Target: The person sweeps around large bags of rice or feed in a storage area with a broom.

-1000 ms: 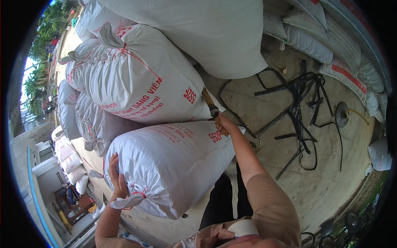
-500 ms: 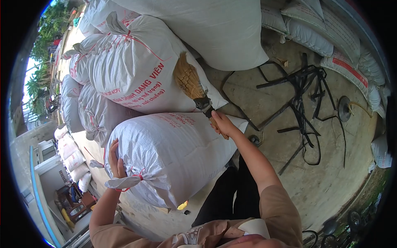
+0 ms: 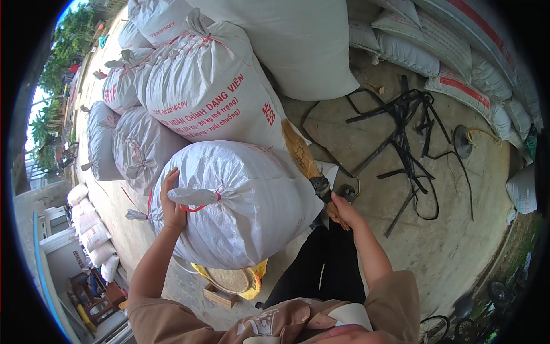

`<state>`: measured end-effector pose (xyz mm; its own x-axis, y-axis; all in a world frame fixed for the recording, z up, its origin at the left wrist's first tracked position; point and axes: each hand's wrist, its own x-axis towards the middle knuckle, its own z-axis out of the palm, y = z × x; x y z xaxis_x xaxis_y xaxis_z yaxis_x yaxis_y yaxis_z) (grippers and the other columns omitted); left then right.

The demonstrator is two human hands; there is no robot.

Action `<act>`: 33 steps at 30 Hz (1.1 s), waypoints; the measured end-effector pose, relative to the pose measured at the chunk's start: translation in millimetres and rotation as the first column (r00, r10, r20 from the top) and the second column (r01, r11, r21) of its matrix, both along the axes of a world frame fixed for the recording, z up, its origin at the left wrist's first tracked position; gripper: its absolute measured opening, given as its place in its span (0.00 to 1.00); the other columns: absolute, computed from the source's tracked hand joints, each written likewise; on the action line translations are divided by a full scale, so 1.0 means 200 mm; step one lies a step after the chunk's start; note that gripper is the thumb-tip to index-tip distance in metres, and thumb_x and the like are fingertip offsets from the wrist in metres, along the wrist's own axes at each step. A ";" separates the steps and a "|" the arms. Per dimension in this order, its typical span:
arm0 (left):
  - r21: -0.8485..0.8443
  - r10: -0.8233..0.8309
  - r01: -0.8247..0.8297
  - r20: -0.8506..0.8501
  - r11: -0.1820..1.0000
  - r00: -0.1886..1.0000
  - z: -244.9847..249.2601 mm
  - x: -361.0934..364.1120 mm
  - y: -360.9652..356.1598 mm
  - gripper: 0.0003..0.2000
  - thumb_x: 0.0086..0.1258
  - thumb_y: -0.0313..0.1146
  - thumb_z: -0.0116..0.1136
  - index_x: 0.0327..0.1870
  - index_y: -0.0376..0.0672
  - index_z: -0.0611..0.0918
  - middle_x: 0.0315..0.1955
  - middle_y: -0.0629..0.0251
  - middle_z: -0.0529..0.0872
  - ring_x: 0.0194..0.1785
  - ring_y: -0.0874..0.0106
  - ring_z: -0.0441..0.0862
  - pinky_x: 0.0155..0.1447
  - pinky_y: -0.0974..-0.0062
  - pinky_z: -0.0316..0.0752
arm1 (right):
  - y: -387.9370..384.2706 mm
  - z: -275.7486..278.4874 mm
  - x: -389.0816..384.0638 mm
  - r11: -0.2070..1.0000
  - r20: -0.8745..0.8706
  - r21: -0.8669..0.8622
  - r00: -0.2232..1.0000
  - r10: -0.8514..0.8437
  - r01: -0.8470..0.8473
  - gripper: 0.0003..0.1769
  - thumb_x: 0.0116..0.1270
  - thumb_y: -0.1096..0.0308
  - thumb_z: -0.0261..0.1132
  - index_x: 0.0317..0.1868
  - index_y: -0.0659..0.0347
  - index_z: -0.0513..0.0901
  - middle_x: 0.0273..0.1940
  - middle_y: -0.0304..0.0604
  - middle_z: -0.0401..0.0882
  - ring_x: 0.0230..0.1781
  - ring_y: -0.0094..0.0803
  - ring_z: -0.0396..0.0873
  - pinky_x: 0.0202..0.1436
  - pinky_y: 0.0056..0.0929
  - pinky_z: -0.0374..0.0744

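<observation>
Brush (image 3: 303, 157) clenched in right hand (image 3: 346, 212); left hand (image 3: 171, 202) laid flat, gripping nothing, against sack (image 3: 258, 229) — likely dusting; further strokes call for steadying it.

My left hand (image 3: 173, 203) lies against the left side of the tied sack (image 3: 246, 200) before me; my right hand (image 3: 339, 211), to its right, holds the hand broom (image 3: 303, 155). More sacks (image 3: 200, 86) crowd behind. Rightward, tangled strips (image 3: 395, 107) lie on the floor (image 3: 372, 229), stacked sacks (image 3: 458, 89) beyond; another sack pile (image 3: 94, 235) sits far left.
</observation>
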<state>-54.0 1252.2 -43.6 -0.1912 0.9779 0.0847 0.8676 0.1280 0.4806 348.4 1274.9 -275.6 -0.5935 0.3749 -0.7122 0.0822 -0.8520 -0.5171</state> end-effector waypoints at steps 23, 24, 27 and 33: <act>0.307 0.384 -0.412 0.150 0.858 0.911 -0.13 -0.11 -0.09 0.22 0.59 0.38 0.57 0.51 0.33 0.73 0.53 0.47 0.72 0.58 0.56 0.68 0.63 0.64 0.58 | -0.46 0.86 0.79 0.959 0.764 0.283 0.611 -0.207 -0.029 0.34 0.63 0.41 0.48 0.37 0.71 0.78 0.27 0.54 0.79 0.26 0.45 0.79 0.36 0.36 0.74; 0.257 0.467 -0.557 0.337 0.790 0.818 -0.11 -0.11 -0.08 0.21 0.61 0.39 0.56 0.50 0.32 0.74 0.50 0.49 0.75 0.55 0.58 0.70 0.61 0.66 0.61 | -0.44 0.90 0.89 0.926 0.787 0.376 0.541 -0.296 -0.042 0.33 0.63 0.41 0.50 0.38 0.71 0.78 0.27 0.53 0.79 0.27 0.45 0.78 0.37 0.37 0.74; 0.223 0.506 -0.641 0.449 0.735 0.737 -0.09 -0.13 -0.04 0.17 0.64 0.37 0.54 0.45 0.31 0.76 0.40 0.53 0.80 0.45 0.63 0.76 0.51 0.70 0.69 | -0.31 1.15 1.15 0.595 0.572 0.802 0.224 -0.789 0.048 0.29 0.62 0.45 0.56 0.41 0.69 0.76 0.28 0.50 0.75 0.29 0.46 0.74 0.41 0.37 0.73; 0.299 0.294 -0.378 0.290 0.877 0.911 0.09 0.24 0.26 0.13 0.61 0.35 0.57 0.35 0.31 0.78 0.33 0.55 0.80 0.38 0.65 0.77 0.46 0.70 0.70 | 0.52 1.31 2.03 -0.059 0.010 0.936 -0.194 -0.981 0.347 0.19 0.63 0.57 0.61 0.40 0.65 0.68 0.27 0.42 0.73 0.20 0.29 0.72 0.23 0.27 0.71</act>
